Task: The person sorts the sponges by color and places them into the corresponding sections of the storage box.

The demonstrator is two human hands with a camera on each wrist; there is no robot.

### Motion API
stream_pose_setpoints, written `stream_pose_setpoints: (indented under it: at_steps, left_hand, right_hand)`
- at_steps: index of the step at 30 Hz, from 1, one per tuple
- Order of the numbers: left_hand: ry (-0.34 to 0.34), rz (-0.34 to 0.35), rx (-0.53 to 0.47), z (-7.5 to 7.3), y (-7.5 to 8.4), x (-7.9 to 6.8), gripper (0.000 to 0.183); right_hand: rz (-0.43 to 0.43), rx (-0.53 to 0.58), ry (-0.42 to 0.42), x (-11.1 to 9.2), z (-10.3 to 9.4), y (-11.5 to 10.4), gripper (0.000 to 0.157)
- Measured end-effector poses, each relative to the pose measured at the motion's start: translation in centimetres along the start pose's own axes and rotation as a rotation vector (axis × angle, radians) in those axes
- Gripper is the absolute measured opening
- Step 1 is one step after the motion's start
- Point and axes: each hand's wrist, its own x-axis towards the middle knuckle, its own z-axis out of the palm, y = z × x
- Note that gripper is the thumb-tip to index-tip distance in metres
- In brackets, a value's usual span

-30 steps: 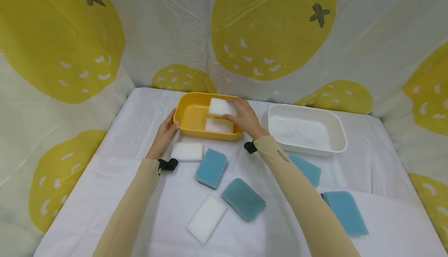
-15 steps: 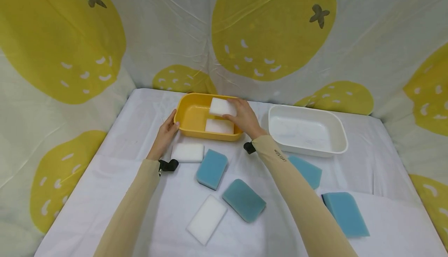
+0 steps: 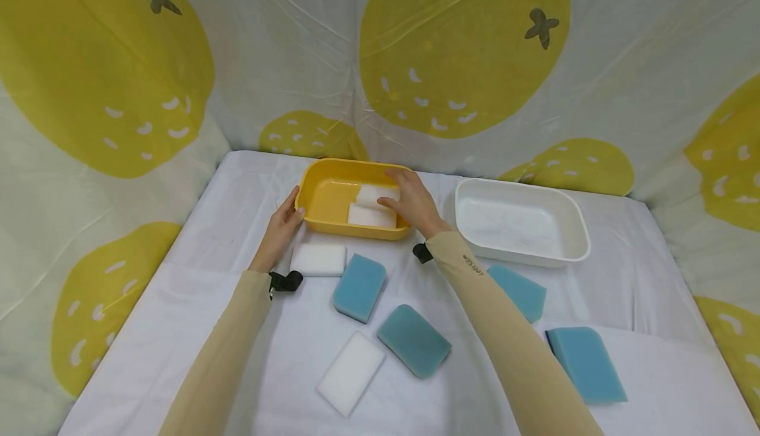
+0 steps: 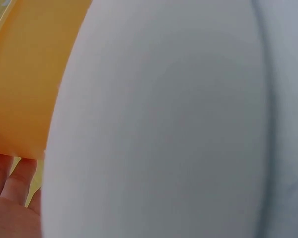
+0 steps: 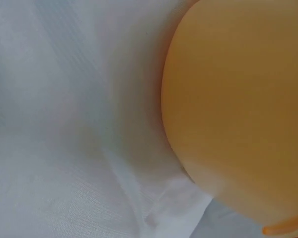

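A yellow plastic tub (image 3: 326,198) stands at the back of the table. My left hand (image 3: 278,233) rests against its left end; in the left wrist view extended fingers (image 4: 19,181) touch the yellow wall. My right hand (image 3: 417,206) is over the tub's right end, thumb and fingers spread apart. Beneath it a white sponge (image 3: 373,196) lies in the tub, partly covered by the hand. In front of that one lies a second white sponge (image 3: 369,216). The right wrist view shows only the tub's outer wall (image 5: 238,109) and the cloth, no hand.
A white tub (image 3: 516,218) stands at the back right. Two white sponges lie on the cloth, one near my left wrist (image 3: 318,260) and one in front (image 3: 351,373). Several blue sponges lie about, including one (image 3: 413,340) at centre and one (image 3: 586,365) at right.
The white sponge that my right hand held has gone down into the tub behind the other one. The right fingers have parted from it. My left hand stays at the tub.
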Motion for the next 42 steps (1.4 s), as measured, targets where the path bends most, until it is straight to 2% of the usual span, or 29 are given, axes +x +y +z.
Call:
stream_pose_setpoints:
  at_steps: [9, 15, 21, 29, 35, 38, 42]
  left_hand:
    - [-0.002, -0.007, 0.01, 0.1, 0.2, -0.2, 0.057]
    - [-0.008, -0.003, 0.006, 0.0, 0.5, -0.3, 0.057]
    - [-0.006, 0.0, 0.025, 0.0, 0.5, -0.2, 0.057]
    - [0.005, 0.032, 0.027, -0.1, 0.6, -0.5, 0.057]
    - [0.015, 0.054, 0.092, -0.2, 1.0, -1.3, 0.058]
    - [0.041, 0.059, 0.136, -0.4, 1.6, -2.0, 0.059]
    - [0.067, 0.104, 0.214, -0.6, 2.7, -3.3, 0.057]
  right_hand:
    - [0.015, 0.054, 0.023, -0.6, -0.2, 0.4, 0.057]
    - [0.032, 0.159, 0.124, -1.4, -0.4, 0.5, 0.045]
    - [0.075, 0.275, 0.215, -2.6, -0.6, 0.4, 0.043]
    - [0.096, 0.344, 0.271, -3.8, -0.5, 0.5, 0.041]
    - [0.121, 0.379, 0.297, -4.5, -0.6, 0.6, 0.041]
    - [0.141, 0.396, 0.286, -4.8, -0.7, 0.6, 0.043]
    - [0.168, 0.415, 0.266, -5.2, -0.8, 0.6, 0.044]
